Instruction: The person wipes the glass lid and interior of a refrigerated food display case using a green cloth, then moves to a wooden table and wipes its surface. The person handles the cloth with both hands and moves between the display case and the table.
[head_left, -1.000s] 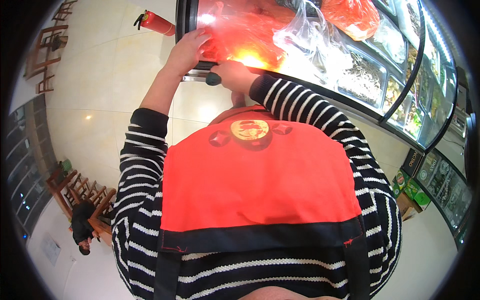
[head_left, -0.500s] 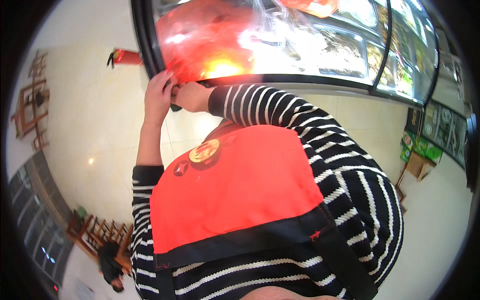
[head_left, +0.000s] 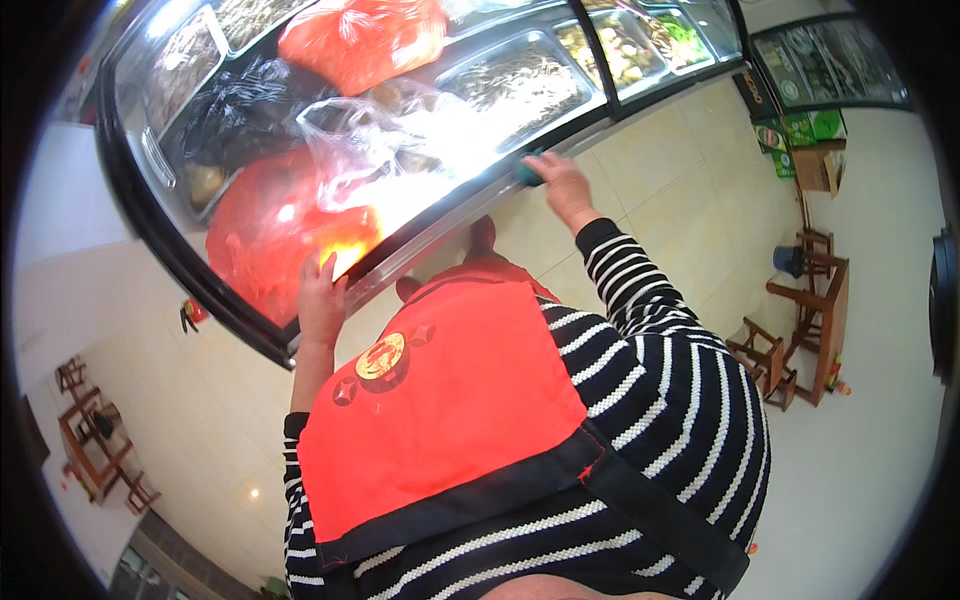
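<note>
In front of me is a lit glass display case (head_left: 420,250) with a black frame. My left hand (head_left: 320,305) rests at the case's near left edge, its fingers stretched out against the glass and holding nothing. Just behind that glass lies a red plastic bag (head_left: 265,235). Farther right along the front rail, my right hand (head_left: 566,188) grips a small dark green thing (head_left: 529,170) close to the frame. Its kind I cannot make out; it could be soft or solid.
Inside the case are clear plastic bags (head_left: 365,130), an orange-red bag (head_left: 362,45), a black bag (head_left: 245,105) and metal trays of food (head_left: 520,80). Wooden stools and a table (head_left: 825,320) stand at the right. A fire extinguisher (head_left: 194,314) is at the left.
My hands were together at the case's front left corner. My right hand has moved right along the rail with the green thing; my left stays near the corner. The view has turned.
</note>
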